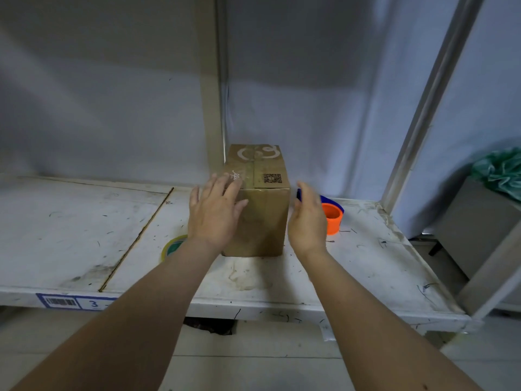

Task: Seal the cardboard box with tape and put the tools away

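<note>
A brown cardboard box (pixel 263 198) stands closed on the white shelf (pixel 84 221), with a QR code and white swirls on its top. My left hand (pixel 214 213) is spread open against the box's upper left edge. My right hand (pixel 308 218) hovers open just off the box's right side, holding nothing. Behind the right hand sits an orange and blue tape dispenser (pixel 332 217), partly hidden by it. A roll of clear tape (pixel 172 246) lies flat on the shelf to the left of the box, half covered by my left forearm.
A beige upright post (pixel 211 94) rises right behind the box. A slanted metal frame bar (pixel 423 108) stands at the right. Beyond the shelf's right end, a grey cabinet (pixel 476 230) holds a green plastic bag (pixel 501 170). A barcode label (pixel 76 301) marks the shelf's front edge.
</note>
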